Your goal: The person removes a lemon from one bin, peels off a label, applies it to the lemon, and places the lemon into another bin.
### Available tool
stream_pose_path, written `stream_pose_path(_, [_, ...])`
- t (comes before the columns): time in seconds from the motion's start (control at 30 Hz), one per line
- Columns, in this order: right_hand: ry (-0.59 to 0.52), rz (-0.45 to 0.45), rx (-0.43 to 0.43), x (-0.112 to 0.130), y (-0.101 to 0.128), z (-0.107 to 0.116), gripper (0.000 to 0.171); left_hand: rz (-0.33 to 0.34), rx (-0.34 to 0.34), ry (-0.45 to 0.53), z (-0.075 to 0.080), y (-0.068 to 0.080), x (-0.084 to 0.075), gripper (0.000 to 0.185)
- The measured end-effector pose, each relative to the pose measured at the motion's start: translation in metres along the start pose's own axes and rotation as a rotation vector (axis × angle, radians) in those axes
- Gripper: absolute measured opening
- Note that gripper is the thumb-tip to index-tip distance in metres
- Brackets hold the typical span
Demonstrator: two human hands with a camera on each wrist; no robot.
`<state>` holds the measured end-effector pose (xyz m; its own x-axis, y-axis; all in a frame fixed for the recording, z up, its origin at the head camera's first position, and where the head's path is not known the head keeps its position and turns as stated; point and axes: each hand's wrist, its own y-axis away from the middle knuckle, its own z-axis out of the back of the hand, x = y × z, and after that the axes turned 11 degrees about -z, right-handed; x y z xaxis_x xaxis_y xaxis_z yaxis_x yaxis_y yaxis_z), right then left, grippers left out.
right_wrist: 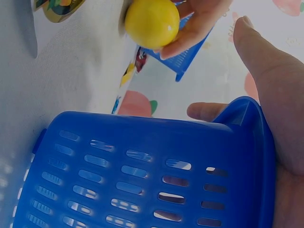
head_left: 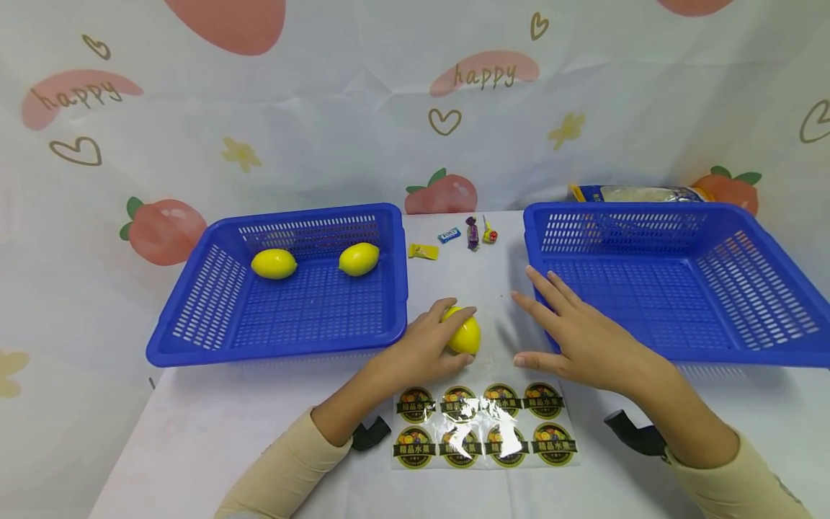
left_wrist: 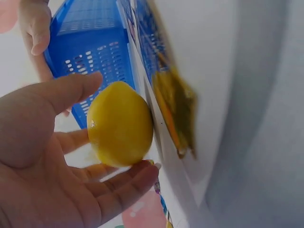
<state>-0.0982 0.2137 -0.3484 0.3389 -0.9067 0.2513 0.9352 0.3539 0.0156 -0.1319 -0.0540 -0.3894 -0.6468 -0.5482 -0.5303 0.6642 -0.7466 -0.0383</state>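
Observation:
My left hand is at a yellow lemon on the table between two blue baskets. In the left wrist view its thumb lies on one side of the lemon and its fingers curve round the other. My right hand is spread, with fingers apart, beside the left rim of the right basket. Its thumb and a fingertip show near the basket's corner in the right wrist view, holding nothing. Two more lemons, one at left and one at right, lie in the left basket.
A sheet of round fruit stickers lies in front of the hands. Behind the lemon are a yellow-wrapped sweet, a blue one, a purple one and a lollipop. A blue-and-yellow packet stands behind the right basket.

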Motion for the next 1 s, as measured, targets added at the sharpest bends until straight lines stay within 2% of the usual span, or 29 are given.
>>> stream_pose_path(0.2, [0.001, -0.005, -0.001, 0.0, 0.0, 0.0, 0.089, -0.067, 0.005, 0.005, -0.001, 0.0, 0.001, 0.073])
stream_pose_path(0.6, [0.007, 0.001, -0.007, 0.001, 0.0, 0.0, 0.088, -0.081, 0.021, -0.02, 0.001, 0.002, 0.0, 0.073])
stream_pose_path(0.8, [0.004, 0.018, -0.007, 0.001, -0.002, 0.0, 0.087, -0.053, 0.032, -0.14, 0.002, 0.013, -0.01, 0.081])
stream_pose_path(0.9, [0.011, 0.027, -0.008, 0.001, -0.001, 0.001, 0.087, -0.095, 0.019, -0.231, 0.001, 0.025, -0.021, 0.083])
stream_pose_path(1.0, [0.038, 0.079, -0.063, 0.003, 0.002, 0.002, 0.086, -0.155, 0.009, -0.294, 0.0, 0.04, -0.031, 0.08])
